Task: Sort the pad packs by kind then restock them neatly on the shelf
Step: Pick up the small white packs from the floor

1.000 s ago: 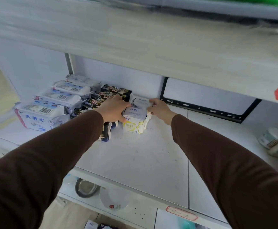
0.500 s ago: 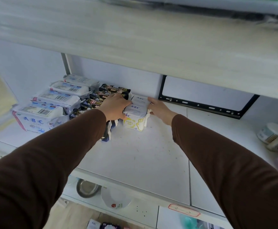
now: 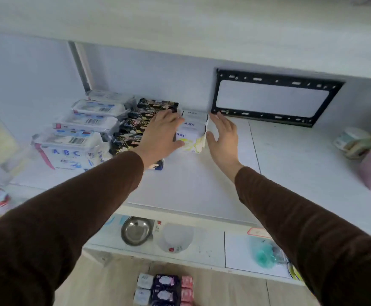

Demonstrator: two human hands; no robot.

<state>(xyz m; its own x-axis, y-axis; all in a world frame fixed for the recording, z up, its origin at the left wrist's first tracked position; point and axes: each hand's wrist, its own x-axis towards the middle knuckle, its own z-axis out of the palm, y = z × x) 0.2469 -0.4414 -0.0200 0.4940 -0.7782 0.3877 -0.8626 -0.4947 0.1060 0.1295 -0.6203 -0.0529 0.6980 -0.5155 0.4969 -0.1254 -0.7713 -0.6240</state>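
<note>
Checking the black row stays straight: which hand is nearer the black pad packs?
Left. The left hand rests over the black pad packs; the right hand is beyond the white ABC packs, apart from them.

The shelf (image 3: 191,184) is a smooth, matt white board. The pad packs wear glossy plastic wrap: the white ABC packs (image 3: 76,138), the black packs (image 3: 136,127) and the small white packs (image 3: 191,129). The bracket (image 3: 268,115) looks like matt black metal. Below, a shiny steel bowl (image 3: 136,233) and wood-grain floor (image 3: 105,283). The sleeves (image 3: 80,206) are soft brown cloth.
</note>
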